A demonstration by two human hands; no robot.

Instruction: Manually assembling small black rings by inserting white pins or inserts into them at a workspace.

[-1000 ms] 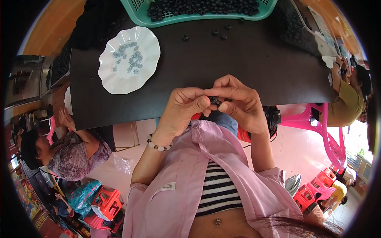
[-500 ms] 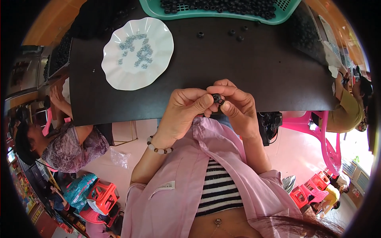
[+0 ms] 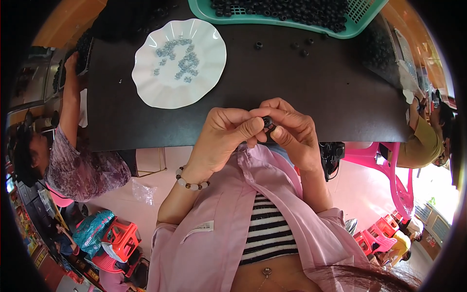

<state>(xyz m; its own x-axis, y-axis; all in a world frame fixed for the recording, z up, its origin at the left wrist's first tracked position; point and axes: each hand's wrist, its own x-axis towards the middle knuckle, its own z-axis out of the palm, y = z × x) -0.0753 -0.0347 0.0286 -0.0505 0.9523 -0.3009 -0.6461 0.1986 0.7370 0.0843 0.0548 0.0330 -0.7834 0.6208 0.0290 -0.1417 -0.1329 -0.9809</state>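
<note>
Over the table's near edge, my left hand (image 3: 228, 129) and my right hand (image 3: 296, 132) meet with fingers bent. Thumbs and forefingers pinch a small black round part (image 3: 268, 121) with a hole in its end, which sits between the two hands. Fingertips cover much of it, so its full shape is hidden. Beyond my left hand lies a white wavy-rimmed plate (image 3: 146, 90) with many tiny clear bluish pieces (image 3: 187, 63) on it. At the far edge of view is a green plastic basket (image 3: 360, 30) full of black round parts (image 3: 311, 17) of a similar look.
A few loose black parts (image 3: 259, 45) lie on the dark table (image 3: 335, 92) near the basket. A co-worker (image 3: 85, 165) sits at the left, one arm stretched toward a dark heap. Another person (image 3: 423, 138) is at the right, by a pink chair (image 3: 396, 165).
The black part has turned slightly between my fingers. My view has shifted a little, so the plate and basket appear farther right. The co-worker at the left has stretched an arm away.
</note>
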